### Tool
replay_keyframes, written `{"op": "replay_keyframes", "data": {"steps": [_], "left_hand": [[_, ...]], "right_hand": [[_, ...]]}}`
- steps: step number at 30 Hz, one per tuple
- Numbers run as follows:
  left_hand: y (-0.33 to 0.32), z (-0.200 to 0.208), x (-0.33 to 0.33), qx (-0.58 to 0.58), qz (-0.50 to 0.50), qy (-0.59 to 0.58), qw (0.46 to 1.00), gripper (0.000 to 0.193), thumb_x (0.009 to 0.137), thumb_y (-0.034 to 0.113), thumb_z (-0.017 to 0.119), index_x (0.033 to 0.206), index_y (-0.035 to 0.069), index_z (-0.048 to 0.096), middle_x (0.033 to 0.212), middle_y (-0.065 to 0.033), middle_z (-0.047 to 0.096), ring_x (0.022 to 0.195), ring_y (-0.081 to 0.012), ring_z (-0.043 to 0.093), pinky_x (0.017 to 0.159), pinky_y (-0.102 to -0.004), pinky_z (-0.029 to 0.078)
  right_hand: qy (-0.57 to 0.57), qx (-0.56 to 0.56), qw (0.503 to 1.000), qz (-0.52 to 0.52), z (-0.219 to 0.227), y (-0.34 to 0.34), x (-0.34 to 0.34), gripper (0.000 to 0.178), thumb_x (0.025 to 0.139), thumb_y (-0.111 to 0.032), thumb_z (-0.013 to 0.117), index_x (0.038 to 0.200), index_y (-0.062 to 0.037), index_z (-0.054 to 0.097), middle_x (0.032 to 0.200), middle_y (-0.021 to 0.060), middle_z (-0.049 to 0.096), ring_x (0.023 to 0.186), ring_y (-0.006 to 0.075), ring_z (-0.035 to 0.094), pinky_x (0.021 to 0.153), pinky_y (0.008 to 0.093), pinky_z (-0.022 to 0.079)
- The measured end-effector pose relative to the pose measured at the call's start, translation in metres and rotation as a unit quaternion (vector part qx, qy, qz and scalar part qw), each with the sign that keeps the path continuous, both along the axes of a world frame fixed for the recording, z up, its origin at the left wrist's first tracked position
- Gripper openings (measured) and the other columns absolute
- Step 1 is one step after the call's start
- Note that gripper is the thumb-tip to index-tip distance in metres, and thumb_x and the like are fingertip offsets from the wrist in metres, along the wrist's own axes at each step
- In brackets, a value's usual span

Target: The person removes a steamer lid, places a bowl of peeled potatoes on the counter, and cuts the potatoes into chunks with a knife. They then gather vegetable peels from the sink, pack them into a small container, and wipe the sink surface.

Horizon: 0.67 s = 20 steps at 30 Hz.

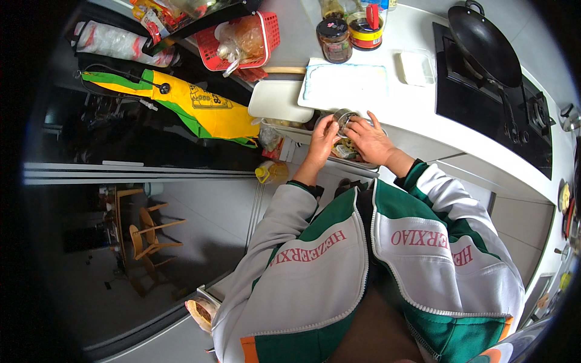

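Observation:
Both hands are closed round a small, clear, round container (pixel 344 120), perhaps a glass jar, at the front edge of the counter. My left hand (pixel 322 140) grips its left side, fingertips at the rim. My right hand (pixel 368 140) has its fingers over the right side, so part of the container is hidden. Just beneath the hands, an open drawer or bin (pixel 363 164) holds packets, mostly covered by my wrists. Beyond the hands lies a white cutting board (pixel 345 83), with a white tray (pixel 278 101) to its left.
At the back stand a dark-lidded jar (pixel 334 41) and a red-and-yellow jar (pixel 365 33). A clear plastic box (pixel 416 68) sits right of the board. A black wok (pixel 484 45) rests on the hob (pixel 451 91). A red basket (pixel 270 33) and yellow-green bag (pixel 212 107) lie left.

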<state>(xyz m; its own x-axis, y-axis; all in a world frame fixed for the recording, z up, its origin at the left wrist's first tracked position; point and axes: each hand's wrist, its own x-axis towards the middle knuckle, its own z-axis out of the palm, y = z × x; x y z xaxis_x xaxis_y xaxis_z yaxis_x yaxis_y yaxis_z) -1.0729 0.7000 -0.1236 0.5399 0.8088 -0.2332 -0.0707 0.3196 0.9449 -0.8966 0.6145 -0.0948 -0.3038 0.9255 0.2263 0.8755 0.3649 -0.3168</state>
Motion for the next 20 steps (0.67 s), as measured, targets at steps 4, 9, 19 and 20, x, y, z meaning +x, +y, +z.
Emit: {"op": "replay_keyframes", "data": {"steps": [4,9,19,20], "left_hand": [[-0.0012,0.0010,0.0025,0.016,0.002,0.003,1.000,0.035,0.098,0.027,0.057,0.128,0.009,0.052,0.107,0.0024,0.055,0.097,-0.0079,0.053,0.081,-0.0263,0.048],[-0.0012,0.0006,0.0036,0.023,0.010,-0.004,1.000,0.035,0.098,0.028,0.057,0.127,0.008,0.053,0.106,0.0022,0.056,0.094,-0.0076,0.053,0.079,-0.0255,0.048],[0.0000,0.0018,0.0030,0.057,-0.006,0.015,0.998,0.040,0.099,0.031,0.056,0.131,0.009,0.051,0.109,0.0007,0.056,0.096,-0.0088,0.053,0.082,-0.0268,0.048],[0.0009,0.0023,0.0035,0.064,-0.007,0.019,0.998,0.040,0.098,0.031,0.056,0.132,0.009,0.051,0.110,0.0005,0.056,0.096,-0.0091,0.053,0.082,-0.0272,0.049]], "right_hand": [[-0.016,-0.049,0.999,-0.004,0.0031,0.0011,-0.0014,0.050,0.077,-0.012,0.067,0.124,-0.0099,0.051,0.122,0.0089,0.050,0.130,0.0275,0.040,0.114,0.0590,0.014],[0.002,0.013,1.000,-0.008,0.0031,0.0015,-0.0033,0.050,0.077,-0.010,0.064,0.126,-0.0100,0.050,0.119,0.0093,0.050,0.127,0.0274,0.042,0.114,0.0587,0.014],[-0.048,-0.018,0.998,-0.044,-0.0009,0.0016,-0.0062,0.055,0.077,-0.010,0.065,0.129,-0.0108,0.048,0.126,0.0100,0.048,0.131,0.0274,0.038,0.115,0.0589,0.012],[-0.050,-0.008,0.997,-0.054,-0.0025,0.0006,-0.0072,0.055,0.077,-0.010,0.065,0.130,-0.0112,0.047,0.128,0.0099,0.047,0.133,0.0273,0.037,0.115,0.0591,0.012]]}}
